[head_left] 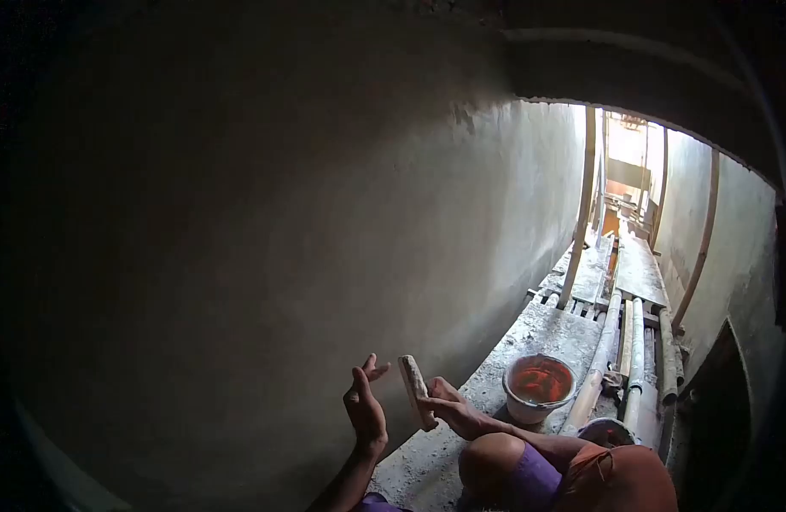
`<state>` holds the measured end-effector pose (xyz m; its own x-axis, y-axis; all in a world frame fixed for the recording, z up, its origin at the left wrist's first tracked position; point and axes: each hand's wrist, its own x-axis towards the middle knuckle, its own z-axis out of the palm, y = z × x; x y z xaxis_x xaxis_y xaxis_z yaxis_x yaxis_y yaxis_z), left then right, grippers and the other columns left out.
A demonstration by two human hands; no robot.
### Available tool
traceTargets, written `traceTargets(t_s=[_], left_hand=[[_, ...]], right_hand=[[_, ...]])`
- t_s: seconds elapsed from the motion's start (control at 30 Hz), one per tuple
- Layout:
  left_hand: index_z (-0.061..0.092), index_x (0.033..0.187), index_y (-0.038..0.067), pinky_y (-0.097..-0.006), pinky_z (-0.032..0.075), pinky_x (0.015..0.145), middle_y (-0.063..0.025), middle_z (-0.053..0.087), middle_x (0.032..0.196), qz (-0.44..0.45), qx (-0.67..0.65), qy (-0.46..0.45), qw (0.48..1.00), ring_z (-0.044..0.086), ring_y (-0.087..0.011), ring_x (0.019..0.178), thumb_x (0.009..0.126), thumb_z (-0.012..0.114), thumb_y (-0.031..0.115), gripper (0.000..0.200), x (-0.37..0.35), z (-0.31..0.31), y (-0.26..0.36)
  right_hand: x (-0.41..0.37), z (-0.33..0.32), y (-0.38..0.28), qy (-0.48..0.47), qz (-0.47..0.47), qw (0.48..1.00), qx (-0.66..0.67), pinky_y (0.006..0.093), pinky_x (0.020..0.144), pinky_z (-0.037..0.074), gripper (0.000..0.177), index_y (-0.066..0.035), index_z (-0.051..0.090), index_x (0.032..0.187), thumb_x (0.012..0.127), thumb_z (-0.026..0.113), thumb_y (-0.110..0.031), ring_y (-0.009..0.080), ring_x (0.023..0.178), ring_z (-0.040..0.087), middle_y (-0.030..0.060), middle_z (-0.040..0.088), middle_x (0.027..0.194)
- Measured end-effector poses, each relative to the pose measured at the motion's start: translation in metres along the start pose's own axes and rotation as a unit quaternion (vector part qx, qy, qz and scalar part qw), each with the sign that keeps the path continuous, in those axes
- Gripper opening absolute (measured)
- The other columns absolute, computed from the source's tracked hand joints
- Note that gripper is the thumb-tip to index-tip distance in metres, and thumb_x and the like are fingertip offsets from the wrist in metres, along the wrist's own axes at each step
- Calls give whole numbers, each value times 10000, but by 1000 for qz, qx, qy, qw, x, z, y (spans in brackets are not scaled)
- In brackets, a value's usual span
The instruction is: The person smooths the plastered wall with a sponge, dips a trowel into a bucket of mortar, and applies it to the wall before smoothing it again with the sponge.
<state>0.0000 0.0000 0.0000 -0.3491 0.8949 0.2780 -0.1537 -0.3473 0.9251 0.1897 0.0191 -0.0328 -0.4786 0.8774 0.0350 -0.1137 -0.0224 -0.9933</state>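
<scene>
My right hand (453, 407) is closed around the back of a plastering float (413, 384), whose pale, mortar-smeared board is seen nearly edge-on and tilted. Its handle is mostly hidden by my fingers. To the left of the float, my left hand (365, 414) is raised with fingers apart, holding nothing and not touching the board. Both hands are in front of a grey plastered wall (325, 239). A bucket (540, 386) with a reddish inside stands on the platform to the right of my right hand.
A second bucket (611, 429) is partly hidden behind my knee. The splattered plank platform (542, 328) runs away along the wall. Pipes and poles (611, 341) lie on its right side, and upright wooden posts (581, 222) rise farther along. A dark beam (632, 72) crosses overhead.
</scene>
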Motion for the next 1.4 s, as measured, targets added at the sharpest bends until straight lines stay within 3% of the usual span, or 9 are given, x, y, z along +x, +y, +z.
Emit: traceTargets(t_s=[0.2, 0.43, 0.5, 0.67, 0.83, 0.93, 1.1, 1.33, 1.4], left_hand=[[570, 1408, -15, -402, 329, 1169, -185, 708, 1241, 63, 15, -3, 998, 570, -242, 1302, 1102, 319, 486, 638, 6, -6, -5], [542, 1427, -33, -419, 389, 1140, -209, 515, 1492, 221, 83, 52, 970, 525, -305, 1355, 1098, 421, 345, 515, 31, -17, 19], [531, 1434, -38, -443, 391, 1148, -213, 487, 1510, 357, 176, 111, 911, 485, -320, 1384, 1091, 446, 297, 487, 51, -27, 35], [528, 1447, -11, -487, 353, 1173, -208, 440, 1550, 587, 381, 166, 695, 414, -357, 1439, 1073, 485, 224, 443, 123, -72, 153], [517, 1480, 77, -534, 287, 1209, -179, 421, 1578, 689, 537, 248, 419, 345, -369, 1489, 1073, 509, 288, 459, 180, -108, 311], [469, 1515, 86, -544, 277, 1218, -177, 419, 1578, 692, 554, 285, 365, 364, -370, 1473, 1093, 457, 309, 477, 202, -113, 385], [457, 1528, 122, -530, 300, 1210, -161, 377, 1605, 646, 600, 316, 351, 357, -353, 1482, 1096, 421, 370, 499, 251, -154, 445], [442, 1536, 109, -512, 291, 1217, -169, 354, 1615, 642, 580, 305, 397, 343, -358, 1488, 1107, 378, 303, 475, 250, -152, 445], [444, 1534, 103, -514, 289, 1218, -169, 350, 1617, 605, 608, 319, 403, 340, -359, 1488, 1106, 376, 286, 470, 253, -152, 437]], right_hand=[[-11, 11, -21, 94, -40, 994, -41, 268, 748, 413, 426, -50, 486, 1121, 947, 743, -342, 102, 858, 484, 4, 483, 931], [-3, -23, -27, 164, -156, 973, -39, 269, 722, 422, 426, -42, 429, 1208, 977, 714, -259, 99, 869, 479, 21, 472, 979], [15, -33, -50, 153, -193, 969, 21, 291, 757, 473, 462, -27, 420, 1290, 980, 699, -225, 129, 926, 545, 52, 532, 1027], [111, -55, -182, 247, -427, 823, -282, 437, 895, 548, 700, -134, 229, 1544, 1001, 649, -271, 267, 1069, 627, 190, 573, 1221], [226, -50, -366, 372, -547, 647, -379, 526, 1020, 460, 716, -231, 336, 1545, 946, 683, -415, 402, 1232, 547, 240, 473, 1405], [254, -40, -454, 421, -519, 634, -391, 553, 1019, 447, 760, -283, 316, 1563, 924, 680, -476, 404, 1217, 534, 233, 489, 1343], [316, -45, -520, 484, -496, 585, -421, 544, 974, 448, 740, -298, 318, 1573, 937, 673, -433, 431, 1196, 503, 246, 486, 1283], [306, 0, -439, 421, -569, 549, -446, 541, 944, 479, 758, -296, 351, 1566, 904, 709, -389, 468, 1136, 529, 255, 506, 1252], [316, -22, -454, 458, -577, 467, -490, 555, 913, 493, 796, -286, 323, 1581, 896, 720, -360, 478, 1147, 520, 258, 506, 1258]])
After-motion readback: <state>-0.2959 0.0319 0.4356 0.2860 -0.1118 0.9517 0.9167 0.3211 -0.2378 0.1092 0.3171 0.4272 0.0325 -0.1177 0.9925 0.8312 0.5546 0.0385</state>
